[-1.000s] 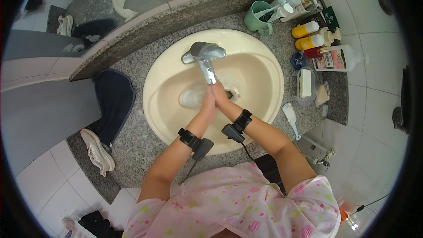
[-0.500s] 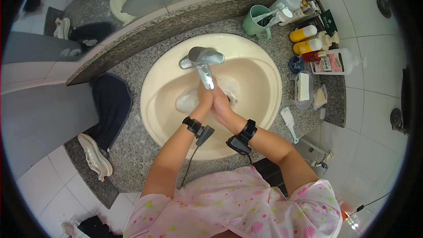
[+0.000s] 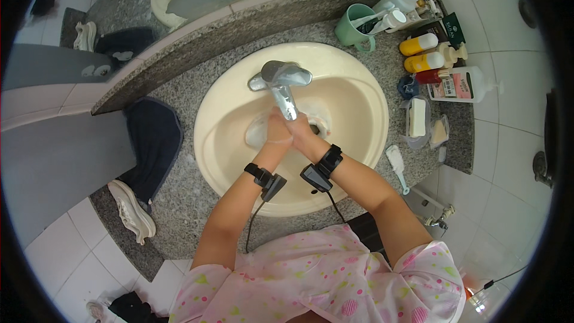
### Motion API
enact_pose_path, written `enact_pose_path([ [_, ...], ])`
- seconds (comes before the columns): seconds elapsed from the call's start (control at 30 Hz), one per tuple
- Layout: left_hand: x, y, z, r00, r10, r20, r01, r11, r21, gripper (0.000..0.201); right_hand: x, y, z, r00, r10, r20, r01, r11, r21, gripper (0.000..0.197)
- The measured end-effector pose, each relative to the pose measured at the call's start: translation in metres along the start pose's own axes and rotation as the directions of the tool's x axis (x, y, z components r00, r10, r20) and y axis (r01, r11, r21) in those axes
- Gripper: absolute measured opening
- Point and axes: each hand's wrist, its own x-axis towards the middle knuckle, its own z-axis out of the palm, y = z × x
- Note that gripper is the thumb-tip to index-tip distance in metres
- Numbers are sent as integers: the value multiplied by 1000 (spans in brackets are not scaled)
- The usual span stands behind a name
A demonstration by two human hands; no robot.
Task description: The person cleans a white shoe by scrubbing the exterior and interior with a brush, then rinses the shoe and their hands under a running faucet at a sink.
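Both my hands meet inside the cream oval sink [image 3: 365,101], right below the spout of the chrome faucet [image 3: 286,103]. My left hand [image 3: 277,128] presses against my right hand [image 3: 304,136], palm side to palm side or nearly so. The spout and the hands themselves cover most of the fingers, so their pose is hidden. A thin whitish streak, like suds, rings my left wrist. No object shows between the hands. The dark drain hole [image 3: 314,129] lies just right of my right hand. Black straps with small wired boxes sit on both wrists.
On the right counter stand a green mug [image 3: 355,27], yellow bottles [image 3: 424,61] and a pump bottle [image 3: 457,85]. Nearer are a soap bar [image 3: 417,117] in a dish and a white brush [image 3: 396,164]. A dark cloth [image 3: 152,131] and a white shoe [image 3: 130,211] lie left.
My right hand has slid up toward the spout against my left, and its wrist has shifted up and left. The whole view has shifted slightly.
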Motion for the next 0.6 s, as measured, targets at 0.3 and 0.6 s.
enact_pose_path([
  [0.3, -10, 7, -21, 914, 285, 289, -399, 761, 512, 27, 16, -12, -8, 927, 373, 50, -362, 849, 385, 31],
  [0.6, -11, 32, -29, 987, 3, 160, 14, 995, -102, 39, 16, -24, 1, 933, 358, 30, -328, 813, 481, 40],
])
